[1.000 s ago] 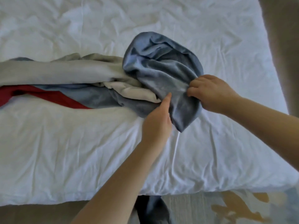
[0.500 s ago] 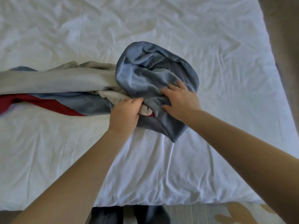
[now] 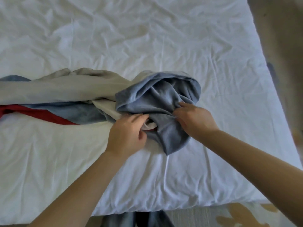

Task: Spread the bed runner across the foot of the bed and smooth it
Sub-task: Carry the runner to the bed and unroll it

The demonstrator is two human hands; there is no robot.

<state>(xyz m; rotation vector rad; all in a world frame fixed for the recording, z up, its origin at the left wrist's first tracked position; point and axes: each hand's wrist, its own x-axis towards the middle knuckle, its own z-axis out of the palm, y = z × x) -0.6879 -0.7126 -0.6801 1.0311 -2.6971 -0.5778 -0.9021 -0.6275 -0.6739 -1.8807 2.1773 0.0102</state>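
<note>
The bed runner (image 3: 157, 95) lies bunched across the white bed (image 3: 147, 38), a strip of blue-grey velvet, beige lining and a red band running off the left edge. Its right end is rolled into a blue-grey heap near the middle. My left hand (image 3: 127, 135) grips the folds at the heap's lower left, fingers curled into the beige and blue cloth. My right hand (image 3: 195, 118) pinches the blue fabric on the heap's right side. A pointed blue corner hangs down between my hands toward the near edge.
The wrinkled white sheet covers the whole bed. The bed's right edge (image 3: 268, 76) borders a brown floor strip. Below the near edge lie a patterned rug (image 3: 237, 215) and my dark trousers (image 3: 141, 218).
Both hands stay dug into the heap. The left hand has shifted right, gripping deeper into the folds; the right hand has slid to the heap's right side. The heap looks flatter.
</note>
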